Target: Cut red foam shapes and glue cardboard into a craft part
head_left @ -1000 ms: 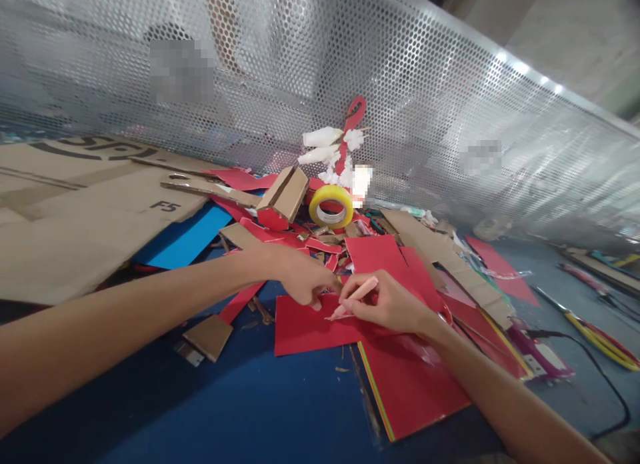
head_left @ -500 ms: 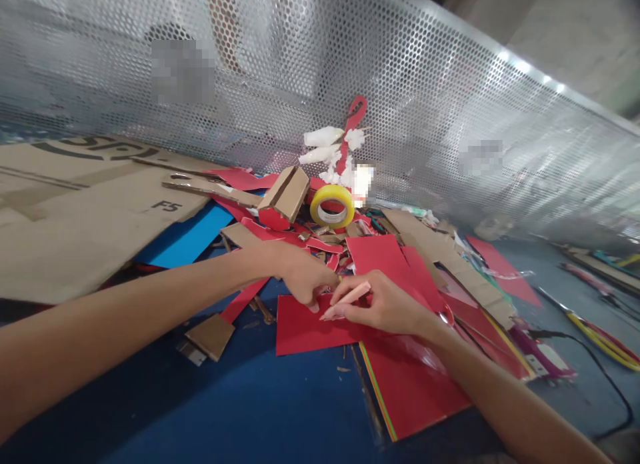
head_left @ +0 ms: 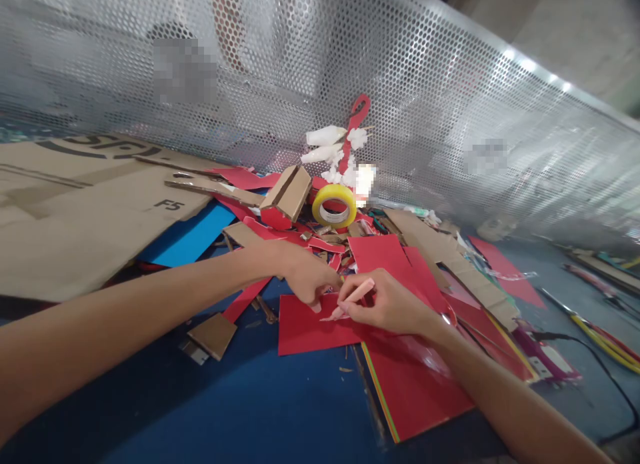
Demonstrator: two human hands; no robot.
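My right hand (head_left: 385, 304) is closed around a pale pink pen (head_left: 361, 291), held at a slant with its tip down at a piece of red paper (head_left: 300, 331). My left hand (head_left: 311, 279) lies at the upper edge of that paper, its fingers bent and pressing down on it. Most of the left fingertips are hidden behind the hand. The paper lies flat on the blue table (head_left: 250, 411), and its right part overlaps a larger stack of red sheets (head_left: 425, 397).
Beyond my hands are red and cardboard scraps, a yellow tape roll (head_left: 334, 206) and a cardboard box form (head_left: 286, 197). A large cardboard sheet (head_left: 90, 217) lies left. Right are a purple glue gun (head_left: 547, 357) with a cord and yellow-handled scissors (head_left: 595, 334). Perforated metal (head_left: 400, 84) stands behind.
The pen and my right hand have shifted very slightly over the red paper. My left hand stays in place, and the whole view has moved a little.
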